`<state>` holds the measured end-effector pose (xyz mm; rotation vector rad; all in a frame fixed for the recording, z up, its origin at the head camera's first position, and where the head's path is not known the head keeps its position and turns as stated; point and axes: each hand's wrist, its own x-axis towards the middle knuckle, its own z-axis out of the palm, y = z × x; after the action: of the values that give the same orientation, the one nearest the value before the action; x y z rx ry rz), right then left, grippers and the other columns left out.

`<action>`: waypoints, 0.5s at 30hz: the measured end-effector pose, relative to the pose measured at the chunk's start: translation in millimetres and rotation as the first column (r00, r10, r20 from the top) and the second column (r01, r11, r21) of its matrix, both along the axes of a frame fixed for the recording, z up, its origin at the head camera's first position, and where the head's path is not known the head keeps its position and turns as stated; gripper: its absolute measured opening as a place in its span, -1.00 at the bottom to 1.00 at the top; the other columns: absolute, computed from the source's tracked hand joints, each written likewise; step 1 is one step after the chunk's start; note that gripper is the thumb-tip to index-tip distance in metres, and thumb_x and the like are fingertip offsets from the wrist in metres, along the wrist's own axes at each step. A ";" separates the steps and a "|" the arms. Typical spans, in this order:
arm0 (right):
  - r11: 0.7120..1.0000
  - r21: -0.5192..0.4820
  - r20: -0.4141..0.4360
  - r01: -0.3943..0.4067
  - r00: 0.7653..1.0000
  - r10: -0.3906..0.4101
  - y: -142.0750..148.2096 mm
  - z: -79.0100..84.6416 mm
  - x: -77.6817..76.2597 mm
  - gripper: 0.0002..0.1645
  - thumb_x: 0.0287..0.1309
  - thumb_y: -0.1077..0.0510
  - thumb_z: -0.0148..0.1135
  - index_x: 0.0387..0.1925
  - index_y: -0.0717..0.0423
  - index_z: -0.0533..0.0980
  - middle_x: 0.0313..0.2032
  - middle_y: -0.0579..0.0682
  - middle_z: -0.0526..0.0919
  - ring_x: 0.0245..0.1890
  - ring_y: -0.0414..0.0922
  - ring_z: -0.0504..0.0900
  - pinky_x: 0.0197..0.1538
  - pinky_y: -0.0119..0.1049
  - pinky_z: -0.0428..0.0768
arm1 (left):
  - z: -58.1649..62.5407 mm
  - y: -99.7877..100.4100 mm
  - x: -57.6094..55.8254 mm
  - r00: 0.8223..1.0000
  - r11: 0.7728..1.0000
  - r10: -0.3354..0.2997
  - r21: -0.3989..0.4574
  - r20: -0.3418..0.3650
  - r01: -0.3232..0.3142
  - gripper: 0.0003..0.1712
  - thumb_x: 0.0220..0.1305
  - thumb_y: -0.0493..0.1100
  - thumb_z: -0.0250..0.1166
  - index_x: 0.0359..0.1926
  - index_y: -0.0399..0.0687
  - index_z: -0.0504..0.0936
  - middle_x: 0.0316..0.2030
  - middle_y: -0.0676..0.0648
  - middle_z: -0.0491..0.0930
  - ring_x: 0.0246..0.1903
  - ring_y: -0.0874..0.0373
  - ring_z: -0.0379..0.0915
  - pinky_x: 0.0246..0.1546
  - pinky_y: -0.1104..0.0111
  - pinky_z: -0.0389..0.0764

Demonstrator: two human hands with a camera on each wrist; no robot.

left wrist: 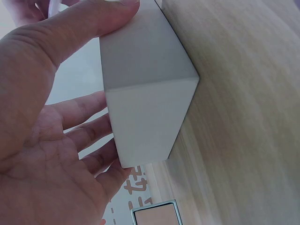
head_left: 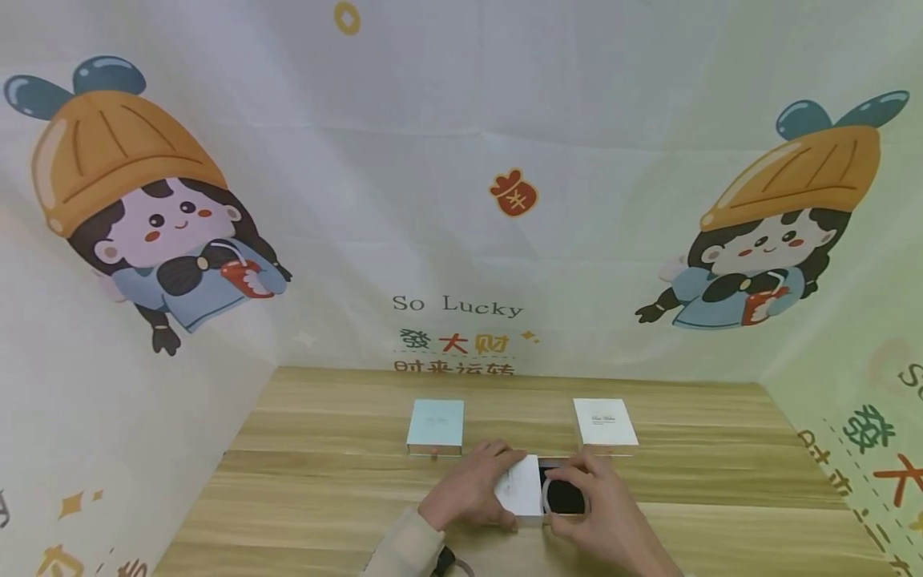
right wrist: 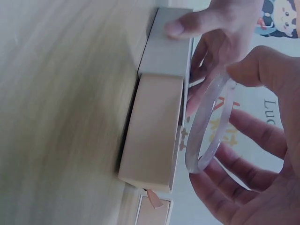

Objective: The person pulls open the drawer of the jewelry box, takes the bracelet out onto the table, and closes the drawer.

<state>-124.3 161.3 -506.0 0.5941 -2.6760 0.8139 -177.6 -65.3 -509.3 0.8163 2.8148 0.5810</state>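
Note:
A small white drawer box [head_left: 529, 486] lies on the table in front of me. Its pale pink drawer [right wrist: 152, 129] is slid out to the right, and the inside looks black in the head view. My left hand [head_left: 476, 481] grips the white sleeve, thumb along the near side and fingers on the far side. Between thumb and fingers, my right hand [head_left: 613, 506] pinches a pale translucent bangle [right wrist: 198, 129]. In the right wrist view the bangle is tilted on edge over the drawer's open top. A pink ribbon tab [right wrist: 153, 198] sticks out from the drawer's end.
Farther back on the wooden table [head_left: 324, 465] stand a light blue box [head_left: 436, 422], left, and another white box [head_left: 606, 421], right, both shut. A printed cloth [head_left: 577, 240] walls the back and sides. A black cord [head_left: 445, 559] shows by the left sleeve.

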 end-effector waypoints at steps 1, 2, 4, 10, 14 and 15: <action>1.000 -0.009 0.010 -0.019 1.000 0.019 0.7 -0.1 2.4 -0.46 -0.20 0.11 0.62 -0.04 -0.10 0.72 -0.06 -0.28 0.52 -0.04 -0.24 0.51 -0.07 -0.31 0.62 | 0.0 0.1 -0.1 1.000 1.000 0.000 -0.001 -0.001 0.000 0.11 -0.24 0.10 0.73 0.42 0.15 0.46 0.19 0.12 0.52 0.11 0.25 0.37 0.14 0.37 0.53; 0.999 -0.017 0.017 -0.042 0.999 0.042 1.3 -0.5 4.8 -0.47 -0.18 0.11 0.61 -0.04 -0.11 0.72 -0.06 -0.30 0.52 -0.05 -0.25 0.50 -0.08 -0.33 0.62 | 0.1 0.2 -0.2 1.000 1.000 -0.001 -0.001 -0.001 0.001 0.11 -0.24 0.10 0.73 0.42 0.15 0.46 0.19 0.12 0.52 0.11 0.25 0.36 0.13 0.37 0.53; 0.995 -0.030 0.011 -0.090 0.996 0.091 2.4 -2.1 9.1 -0.48 -0.14 0.12 0.61 -0.03 -0.13 0.71 -0.06 -0.32 0.52 -0.06 -0.27 0.48 -0.11 -0.36 0.60 | -0.2 0.3 -0.3 1.000 1.000 -0.002 -0.001 -0.001 0.002 0.11 -0.24 0.10 0.73 0.42 0.15 0.46 0.19 0.12 0.52 0.11 0.25 0.36 0.12 0.37 0.53; 0.960 -0.071 -0.110 -0.269 0.959 0.261 2.2 -10.9 17.4 -0.43 -0.20 0.17 0.66 -0.02 -0.07 0.70 -0.07 -0.26 0.54 -0.10 -0.32 0.46 -0.17 -0.41 0.58 | -0.2 0.0 0.3 1.000 1.000 -0.005 -0.008 -0.013 0.004 0.11 -0.22 0.09 0.71 0.43 0.14 0.45 0.20 0.11 0.52 0.14 0.23 0.37 0.16 0.36 0.54; 0.916 -0.080 -0.134 -0.394 0.915 0.382 0.2 -18.3 18.7 -0.45 -0.09 0.04 0.65 0.01 0.00 0.69 -0.06 -0.17 0.54 -0.06 -0.32 0.44 -0.15 -0.42 0.58 | -0.1 -0.1 0.6 1.000 1.000 -0.007 -0.012 -0.022 0.006 0.09 -0.20 0.07 0.70 0.43 0.13 0.45 0.22 0.10 0.51 0.18 0.20 0.37 0.19 0.34 0.53; 0.903 -0.076 -0.138 -0.424 0.901 0.411 -0.4 -20.8 18.2 -0.46 -0.02 -0.04 0.62 0.02 0.01 0.69 -0.06 -0.15 0.55 -0.06 -0.31 0.44 -0.15 -0.42 0.57 | -0.3 -0.2 0.8 1.000 1.000 -0.006 -0.013 -0.022 0.006 0.09 -0.19 0.06 0.70 0.43 0.13 0.44 0.23 0.09 0.51 0.20 0.19 0.37 0.20 0.33 0.53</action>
<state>-106.1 160.9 -526.8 1.1784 -2.4090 0.9824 -176.8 -65.5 -509.5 0.8336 2.8314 0.5558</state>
